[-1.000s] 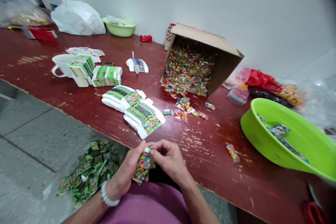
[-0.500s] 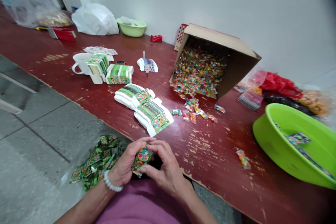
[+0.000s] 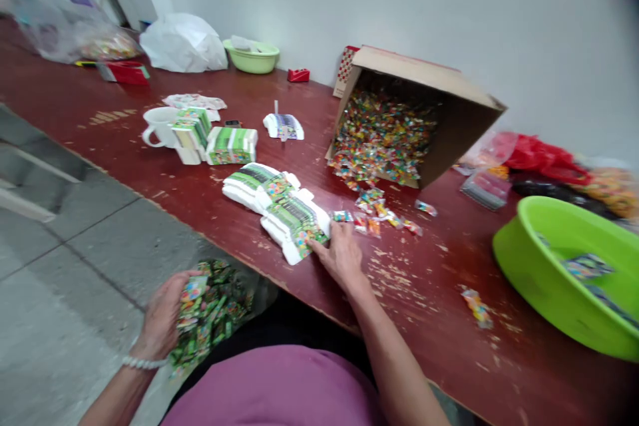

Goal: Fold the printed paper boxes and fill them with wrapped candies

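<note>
My left hand point(image 3: 162, 319) is low at the left, its fingers closed round a small green printed candy box point(image 3: 194, 289). Below and beside it lies a heap of similar green boxes point(image 3: 217, 319) in a clear bag under the table edge. Over the table, my right hand point(image 3: 342, 256) reaches forward with thumb and fingers apart. Its thumb touches the near corner of a fanned stack of flat green-and-white cartons point(image 3: 292, 219). The fingertips are beside a small wrapped candy packet point(image 3: 342, 216); whether they touch it I cannot tell.
A tipped cardboard box point(image 3: 429, 66) spills candy packets point(image 3: 382, 140) onto the red table point(image 3: 399, 279). At right stands a green basin point(image 3: 529, 279). Bundled cartons point(image 3: 232, 146) lean by a white mug point(image 3: 158, 126). A tape dispenser point(image 3: 298, 75) and white bag point(image 3: 184, 43) are farther back.
My hands have parted. The left has carried the small box down left over the heap; the right has let go of it and moved forward to the carton stack.
</note>
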Motion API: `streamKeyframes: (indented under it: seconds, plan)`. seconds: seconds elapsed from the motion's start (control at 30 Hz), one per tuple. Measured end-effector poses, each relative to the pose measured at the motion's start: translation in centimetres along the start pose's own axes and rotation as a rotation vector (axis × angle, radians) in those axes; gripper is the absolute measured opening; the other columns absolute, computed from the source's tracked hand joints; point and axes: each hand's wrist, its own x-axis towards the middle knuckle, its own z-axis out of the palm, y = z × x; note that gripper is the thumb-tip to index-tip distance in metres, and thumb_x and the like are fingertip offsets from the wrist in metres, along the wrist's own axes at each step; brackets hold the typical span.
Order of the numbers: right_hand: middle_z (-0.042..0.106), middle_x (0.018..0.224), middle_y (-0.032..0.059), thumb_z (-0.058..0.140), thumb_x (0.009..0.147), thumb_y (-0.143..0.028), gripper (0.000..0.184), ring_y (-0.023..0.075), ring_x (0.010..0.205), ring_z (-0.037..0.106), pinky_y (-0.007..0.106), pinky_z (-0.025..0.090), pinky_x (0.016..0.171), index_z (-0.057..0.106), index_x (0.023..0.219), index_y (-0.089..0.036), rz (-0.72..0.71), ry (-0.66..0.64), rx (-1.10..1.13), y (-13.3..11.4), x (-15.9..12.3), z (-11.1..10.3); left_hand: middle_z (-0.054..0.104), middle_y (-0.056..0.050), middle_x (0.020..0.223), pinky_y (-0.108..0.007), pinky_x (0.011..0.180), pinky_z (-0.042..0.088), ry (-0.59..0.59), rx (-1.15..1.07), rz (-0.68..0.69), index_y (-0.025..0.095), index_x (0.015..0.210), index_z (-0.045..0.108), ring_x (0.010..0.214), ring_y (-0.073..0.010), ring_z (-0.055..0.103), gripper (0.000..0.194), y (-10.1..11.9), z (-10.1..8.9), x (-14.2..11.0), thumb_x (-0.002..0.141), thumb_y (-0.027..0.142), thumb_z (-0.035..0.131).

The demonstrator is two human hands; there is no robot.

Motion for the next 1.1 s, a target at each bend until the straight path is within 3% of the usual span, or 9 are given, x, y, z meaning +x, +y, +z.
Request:
streamKeyframes:
  seconds: [0.03,0.17,0.37,0.5,0.6,0.8,0.93,1.03,1.1]
  plan:
    - [0.056,0.119,0.0172,0.067,0.086,-0.050,0.052,0.0323,0.103,0.061,0.042,0.052,0.079,0.057,0.124,-0.016,-0.003,-0.002,-0.003,-0.1,-0.2,0.0,0.070,0.004,0.060,-0.023,0.045,0.048,-0.045,-0.212,-0.083,0.021,0.091,0.060,0.045,-0.0154,0.062,0.014,0.4,-0.1,-0.3,0.079,0.028,0.060]
    - [0.052,0.128,0.0199,0.065,0.087,-0.046,0.060,0.0313,0.103,0.062,0.043,0.054,0.080,0.049,0.135,-0.014,-0.063,0.109,0.140,-1.4,-2.5,0.4,0.070,-0.005,0.063,-0.029,0.042,0.049,-0.187,-0.330,-0.156,0.015,0.095,0.064,0.043,-0.0192,0.064,0.027,1.9,1.2,-2.6,0.085,0.038,0.053]
    - [0.037,0.151,0.0206,0.080,0.068,-0.055,0.104,0.0400,0.131,0.045,0.055,0.045,0.101,0.028,0.151,-0.021,-0.642,-0.195,0.286,-6.6,-9.0,1.5,0.074,-0.006,0.074,-0.029,0.047,0.052,-0.415,-0.520,-0.236,0.016,0.101,0.068,0.051,-0.0190,0.067,0.036,1.2,5.4,-6.0,0.091,0.047,0.054]
    - [0.046,0.145,0.0205,0.080,0.065,-0.036,0.090,0.0411,0.122,0.050,0.058,0.044,0.095,0.038,0.143,-0.020,-0.664,-0.195,0.163,-7.4,-10.5,2.6,0.076,-0.005,0.093,-0.031,0.083,0.055,-0.356,-0.655,-0.224,0.017,0.097,0.070,0.090,-0.0215,0.071,0.027,-0.5,7.9,-7.4,0.088,0.041,0.061]
    - [0.054,0.136,0.0189,0.074,0.067,-0.029,0.075,0.0387,0.116,0.053,0.054,0.046,0.092,0.044,0.135,-0.019,-0.668,-0.157,0.114,-6.5,-10.4,2.9,0.076,-0.005,0.097,-0.031,0.096,0.049,-0.334,-0.662,-0.193,0.017,0.092,0.071,0.104,-0.0228,0.068,0.023,-1.4,8.7,-7.6,0.085,0.038,0.066]
    - [0.058,0.127,0.0180,0.071,0.067,-0.030,0.070,0.0379,0.112,0.057,0.051,0.048,0.090,0.047,0.131,-0.019,-0.695,-0.164,0.116,-6.3,-10.3,3.0,0.074,-0.007,0.095,-0.034,0.097,0.047,-0.415,-0.577,-0.123,0.017,0.085,0.069,0.105,-0.0245,0.065,0.027,-1.8,8.5,-7.7,0.083,0.044,0.067]
    - [0.047,0.144,0.0202,0.071,0.072,-0.034,0.081,0.0397,0.126,0.051,0.054,0.047,0.094,0.036,0.143,-0.020,-0.695,-0.186,0.152,-6.7,-10.2,3.4,0.071,-0.004,0.096,-0.031,0.088,0.049,-0.407,-0.438,-0.011,0.020,0.092,0.068,0.097,-0.0214,0.064,0.028,-1.5,7.8,-7.5,0.085,0.047,0.065]
    - [0.040,0.150,0.0217,0.073,0.075,-0.046,0.097,0.0397,0.132,0.046,0.056,0.047,0.098,0.022,0.152,-0.019,-0.671,-0.179,0.218,-6.0,-9.2,3.2,0.069,-0.003,0.089,-0.029,0.076,0.049,-0.355,-0.284,0.054,0.021,0.097,0.070,0.084,-0.0202,0.064,0.033,-1.1,6.1,-6.2,0.086,0.051,0.063]
    - [0.047,0.143,0.0213,0.070,0.080,-0.050,0.089,0.0368,0.123,0.053,0.054,0.049,0.097,0.026,0.152,-0.019,-0.598,-0.108,0.253,-4.7,-7.8,2.6,0.068,-0.003,0.086,-0.028,0.070,0.047,-0.264,-0.169,0.094,0.021,0.095,0.071,0.080,-0.0201,0.062,0.034,-1.0,3.9,-4.5,0.083,0.052,0.065]
